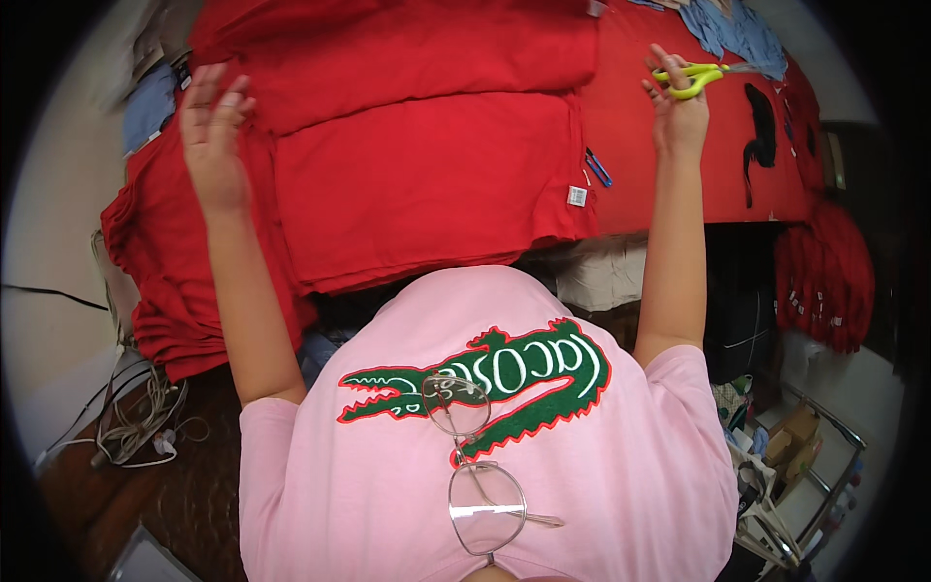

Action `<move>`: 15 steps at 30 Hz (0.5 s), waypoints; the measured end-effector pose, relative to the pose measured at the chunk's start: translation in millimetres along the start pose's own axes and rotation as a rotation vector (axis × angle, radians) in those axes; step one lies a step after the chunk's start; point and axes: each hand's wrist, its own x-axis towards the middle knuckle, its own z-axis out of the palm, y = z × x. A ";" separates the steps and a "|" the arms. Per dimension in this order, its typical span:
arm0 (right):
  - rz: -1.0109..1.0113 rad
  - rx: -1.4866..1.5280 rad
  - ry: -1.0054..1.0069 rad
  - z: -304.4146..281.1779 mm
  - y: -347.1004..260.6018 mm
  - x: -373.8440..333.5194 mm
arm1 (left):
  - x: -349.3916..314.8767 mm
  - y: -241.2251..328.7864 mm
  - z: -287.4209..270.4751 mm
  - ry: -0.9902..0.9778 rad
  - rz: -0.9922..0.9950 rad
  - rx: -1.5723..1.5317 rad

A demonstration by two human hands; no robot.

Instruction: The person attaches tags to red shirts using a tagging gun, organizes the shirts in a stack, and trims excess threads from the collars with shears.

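Note:
A large spread of folded red fabric (407, 179) lies on the table before me, with a small white label (577, 196) near its right front corner. My left hand (215, 141) is raised at the fabric's left side, fingers stretched and apart, holding nothing. On the right, my right hand (680, 118) holds yellow-green scissors (690, 80) by the handles; the blades point to the right. Its other fingers are partly spread, palm up.
Beside the fabric lie a blue pen-like tool (598, 167) and, farther right, a black cloth-like item (761, 131). Light-blue cloth (737, 31) sits at the far right. Red garments (824, 276) hang off the right side. Tangled cables (145, 412) lie at lower left.

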 end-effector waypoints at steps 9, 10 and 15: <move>0.290 -0.748 -0.413 -104.7 75.1 -187.9 | -239.0 -69.8 78.3 -0.720 -0.469 0.422; 0.057 -1.051 -0.497 -107.5 72.0 -203.3 | -252.2 -64.0 84.0 -0.712 -0.517 0.470; 0.067 -1.048 -0.368 -117.9 72.7 -203.8 | -273.7 -77.9 96.5 -0.624 -0.353 0.622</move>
